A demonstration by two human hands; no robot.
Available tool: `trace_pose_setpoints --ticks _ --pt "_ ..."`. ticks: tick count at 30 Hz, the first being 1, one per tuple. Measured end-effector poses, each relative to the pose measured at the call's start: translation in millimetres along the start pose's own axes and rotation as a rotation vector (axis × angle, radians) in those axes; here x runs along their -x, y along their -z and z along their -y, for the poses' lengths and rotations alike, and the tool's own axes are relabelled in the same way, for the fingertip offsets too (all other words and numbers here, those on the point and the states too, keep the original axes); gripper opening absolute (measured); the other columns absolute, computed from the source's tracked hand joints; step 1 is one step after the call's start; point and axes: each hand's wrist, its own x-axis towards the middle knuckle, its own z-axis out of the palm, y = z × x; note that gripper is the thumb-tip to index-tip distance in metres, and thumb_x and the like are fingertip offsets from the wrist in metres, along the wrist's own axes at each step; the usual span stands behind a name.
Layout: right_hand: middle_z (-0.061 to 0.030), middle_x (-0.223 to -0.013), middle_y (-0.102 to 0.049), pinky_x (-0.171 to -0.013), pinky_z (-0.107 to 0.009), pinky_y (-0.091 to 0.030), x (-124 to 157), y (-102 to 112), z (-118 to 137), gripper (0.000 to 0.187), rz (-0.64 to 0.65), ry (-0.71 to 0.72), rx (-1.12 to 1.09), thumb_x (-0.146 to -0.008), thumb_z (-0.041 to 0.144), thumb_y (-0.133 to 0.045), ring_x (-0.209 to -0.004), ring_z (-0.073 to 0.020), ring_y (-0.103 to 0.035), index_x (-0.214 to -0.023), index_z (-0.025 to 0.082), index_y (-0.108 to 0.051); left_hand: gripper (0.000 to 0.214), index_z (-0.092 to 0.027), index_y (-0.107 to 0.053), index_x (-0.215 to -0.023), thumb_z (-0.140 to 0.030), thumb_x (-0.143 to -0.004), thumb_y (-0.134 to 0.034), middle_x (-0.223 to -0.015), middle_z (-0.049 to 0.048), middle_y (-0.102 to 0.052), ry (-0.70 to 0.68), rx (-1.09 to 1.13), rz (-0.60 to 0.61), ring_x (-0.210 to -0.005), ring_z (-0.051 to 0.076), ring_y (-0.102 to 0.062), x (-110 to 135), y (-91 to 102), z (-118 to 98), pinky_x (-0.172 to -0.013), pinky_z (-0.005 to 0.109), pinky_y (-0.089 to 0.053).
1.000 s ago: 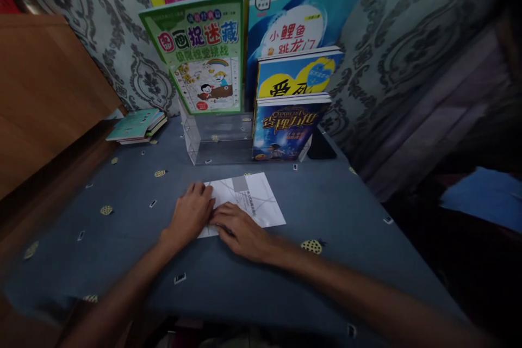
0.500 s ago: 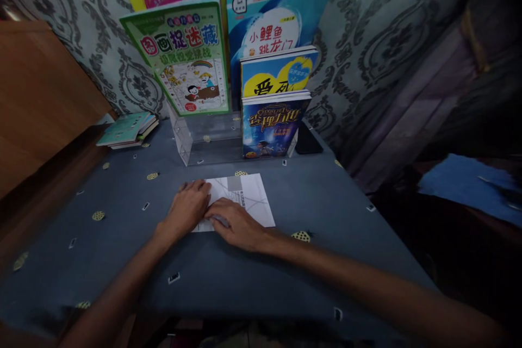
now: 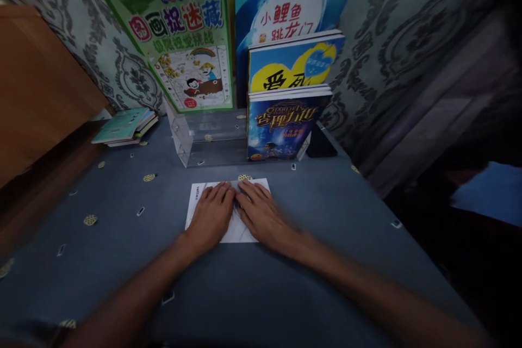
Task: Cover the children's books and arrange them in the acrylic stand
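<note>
A white printed sheet or thin leaflet lies on the cloth-covered table in front of me. My left hand rests palm down on its left and middle part, fingers stretched forward. On the right part lies my right hand, also flat, its fingers extended and slightly spread. The fingertips of both hands come close together near the middle of the sheet. Small dark lettering shows at its upper left corner; most other print is hidden under my hands.
Behind the sheet stands a clear acrylic rack holding a green picture book, a dark blue book and several others. A dark phone-like object lies right of it. Stacked books sit at the back left.
Both hands have spread flat over the sheet, the right one moving right. The sheet's visible face differs, with lettering now at the upper left. The view has shifted closer to the rack.
</note>
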Motion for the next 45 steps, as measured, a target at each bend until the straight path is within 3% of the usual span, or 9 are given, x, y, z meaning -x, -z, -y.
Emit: trace_pose_setpoints --ticks 13,24,37,45 --pt "-0.0215 -0.144 -0.06 -0.117 -0.058 -0.041 -0.2 -1.6 -1.9 0.036 0.033 -0.008 -0.014 -0.102 0.019 -0.04 -0.143 -0.0325 -0.049 -0.13 0.012 -0.063 0.037 -0.013 -0.054 -0.136 -0.013 -0.102 -0.041 -0.144 0.0137 -0.062 -0.012 -0.05 0.003 -0.139 0.027 -0.054 1.6 3.9 1.2 -0.112 0.044 -0.045" --pt "-0.0225 -0.145 -0.058 -0.116 -0.058 -0.042 -1.8 4.5 0.9 0.039 0.061 -0.008 0.0 -0.101 0.017 -0.043 -0.143 -0.0343 -0.048 -0.135 0.011 -0.061 0.03 -0.015 -0.062 -0.128 -0.026 -0.103 -0.049 -0.138 0.0159 -0.065 0.24 -0.16 0.151 -0.13 0.034 -0.06 2.7 27.8 2.0 -0.1 0.05 -0.052" --pt "-0.0189 -0.145 -0.061 -0.115 -0.054 -0.043 10.1 15.4 -16.0 0.037 0.016 -0.122 0.077 -0.102 0.024 -0.045 -0.139 -0.0308 -0.053 -0.132 0.013 -0.062 0.038 -0.018 -0.058 -0.139 -0.026 -0.105 -0.044 -0.139 0.0143 -0.065 0.213 -0.192 0.144 -0.129 0.033 -0.06 4.2 27.8 2.9 -0.1 0.048 -0.052" --pt "-0.0207 -0.145 -0.06 -0.116 -0.055 -0.041 8.4 17.5 -12.8 0.037 0.044 -0.129 0.107 -0.101 0.023 -0.044 -0.14 -0.0316 -0.052 -0.131 0.01 -0.063 0.041 -0.02 -0.057 -0.143 -0.023 -0.104 -0.043 -0.138 0.0146 -0.064 0.174 -0.175 0.098 -0.128 0.033 -0.058 6.5 21.7 6.7 -0.099 0.05 -0.053"
